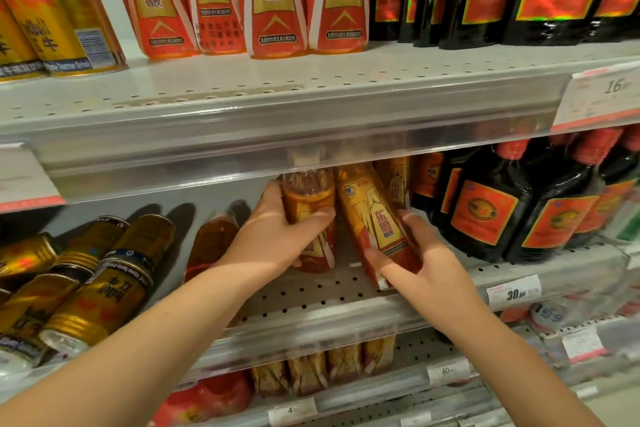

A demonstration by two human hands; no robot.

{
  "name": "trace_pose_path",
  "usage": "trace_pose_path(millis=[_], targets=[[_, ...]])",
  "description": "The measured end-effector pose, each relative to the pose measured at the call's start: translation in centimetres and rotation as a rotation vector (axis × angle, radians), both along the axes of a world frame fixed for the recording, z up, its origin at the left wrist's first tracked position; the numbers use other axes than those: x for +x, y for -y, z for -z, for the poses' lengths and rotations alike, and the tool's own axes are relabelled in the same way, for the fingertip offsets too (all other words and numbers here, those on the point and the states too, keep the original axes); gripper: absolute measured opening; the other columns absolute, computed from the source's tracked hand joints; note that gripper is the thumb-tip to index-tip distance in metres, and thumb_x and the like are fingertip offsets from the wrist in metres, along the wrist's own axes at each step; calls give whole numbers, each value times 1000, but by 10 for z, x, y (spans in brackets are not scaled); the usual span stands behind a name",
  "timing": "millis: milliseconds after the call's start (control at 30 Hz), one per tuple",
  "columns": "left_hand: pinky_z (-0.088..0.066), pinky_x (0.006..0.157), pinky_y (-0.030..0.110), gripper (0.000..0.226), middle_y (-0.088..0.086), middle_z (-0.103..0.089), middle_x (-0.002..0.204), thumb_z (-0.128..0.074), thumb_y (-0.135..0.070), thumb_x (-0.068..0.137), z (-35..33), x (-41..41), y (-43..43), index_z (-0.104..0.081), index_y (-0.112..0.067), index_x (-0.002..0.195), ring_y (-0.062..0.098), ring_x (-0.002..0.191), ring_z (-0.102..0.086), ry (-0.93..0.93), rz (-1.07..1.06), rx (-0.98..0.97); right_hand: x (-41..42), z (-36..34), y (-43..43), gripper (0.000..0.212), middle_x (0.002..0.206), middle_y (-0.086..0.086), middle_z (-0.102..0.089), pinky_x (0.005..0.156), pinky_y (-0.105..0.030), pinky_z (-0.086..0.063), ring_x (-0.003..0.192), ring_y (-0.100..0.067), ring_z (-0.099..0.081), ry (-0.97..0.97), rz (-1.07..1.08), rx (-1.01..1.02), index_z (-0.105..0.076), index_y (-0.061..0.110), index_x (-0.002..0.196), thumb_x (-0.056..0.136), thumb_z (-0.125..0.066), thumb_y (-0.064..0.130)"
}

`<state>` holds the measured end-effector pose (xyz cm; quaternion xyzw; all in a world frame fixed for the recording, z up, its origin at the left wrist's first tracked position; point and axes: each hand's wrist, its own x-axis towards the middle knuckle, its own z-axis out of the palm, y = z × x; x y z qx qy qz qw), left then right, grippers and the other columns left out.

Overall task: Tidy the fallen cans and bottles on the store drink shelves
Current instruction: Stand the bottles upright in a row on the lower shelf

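On the middle shelf [311,305] my left hand [277,236] grips an orange-and-gold drink bottle [308,198] that stands almost upright, its white cap hidden behind the shelf rail above. My right hand [415,253] holds a second bottle of the same kind [374,218], which leans to the left with its base near the shelf's front. Another orange bottle [211,243] lies tipped behind my left wrist. Several gold cans [114,277] lie fallen and slanted at the shelf's left end.
Dark bottles with red labels [485,211] stand packed at the right of the same shelf. The upper shelf [277,87] carries upright gold cans, orange bottles and dark bottles. Price tags [512,293] hang on the rails. Lower shelves hold more packs.
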<state>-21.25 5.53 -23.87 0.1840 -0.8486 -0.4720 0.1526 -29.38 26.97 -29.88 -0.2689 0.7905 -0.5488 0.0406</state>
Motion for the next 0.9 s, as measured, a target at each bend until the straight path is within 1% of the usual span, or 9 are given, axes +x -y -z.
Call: trace_pose_path(millis=[100, 167, 200, 300, 400, 533, 667, 800, 900], targets=[[-54, 52, 18, 58, -16, -63, 112, -70, -70, 78, 1, -2, -1, -35, -51, 120, 12, 86, -69, -2, 24, -6, -9, -1, -6, 59, 128, 15, -54, 90, -16, -51, 113, 0, -57, -53, 10, 30, -42, 58, 129, 80, -76, 52], [-55, 53, 18, 59, -15, -63, 113, -72, -68, 78, 3, -2, -2, -36, -49, 121, 12, 88, -69, -14, 37, 12, -12, 1, -10, 61, 131, 11, -53, 100, -34, -51, 121, -10, -54, -59, 24, 40, -44, 52, 134, 82, -76, 49], [-55, 53, 18, 59, -14, -63, 113, -72, -68, 78, 4, -3, -3, -37, -48, 121, 13, 88, -70, -23, 33, 13, -10, 2, -12, 61, 132, 11, -55, 99, -36, -52, 120, -10, -56, -40, 27, 16, -46, 49, 136, 82, -75, 51], [-63, 66, 30, 56, -17, -65, 112, -71, -71, 78, 10, -4, -4, -40, -49, 119, 10, 90, -70, -56, 8, -5, -1, 1, -12, 62, 125, 18, -64, 92, -27, -54, 110, 1, -63, 54, 17, -128, -49, 51, 132, 76, -70, 66], [-64, 77, 40, 50, -19, -67, 108, -71, -70, 79, 15, -6, -5, -42, -52, 115, 8, 93, -70, -86, -5, -1, 7, 1, -7, 63, 124, 26, -63, 91, -23, -53, 113, 3, -62, 100, 16, -250, -47, 53, 131, 74, -73, 63], [-64, 72, 37, 50, -20, -67, 104, -70, -74, 74, 14, -12, -4, -44, -53, 111, 7, 89, -71, -80, 14, -26, 7, 10, 4, 69, 119, 32, -60, 88, -7, -46, 113, 7, -59, 67, 18, -249, -45, 45, 129, 71, -81, 49], [-62, 59, 29, 51, -17, -69, 104, -73, -75, 66, 12, -16, -2, -42, -61, 104, 10, 82, -74, -90, 83, 18, -3, 18, 5, 77, 116, 30, -60, 88, -13, -49, 111, 12, -57, 9, 58, -99, -40, 42, 130, 69, -86, 48], [-64, 69, 37, 67, -11, -71, 110, -80, -56, 69, 17, -19, 4, -45, -49, 126, 11, 85, -76, -63, 160, 56, -7, 18, 4, 74, 116, 41, -56, 85, -11, -46, 108, 16, -56, -52, 109, -50, -35, 59, 126, 69, -82, 54], [-63, 77, 35, 74, -14, -67, 113, -79, -50, 79, 17, -20, 7, -40, -42, 140, 4, 82, -73, -3, 182, -132, -9, 15, 2, 70, 114, 46, -54, 79, -3, -46, 105, 17, -57, -65, 138, -51, -34, 65, 122, 75, -83, 46]])
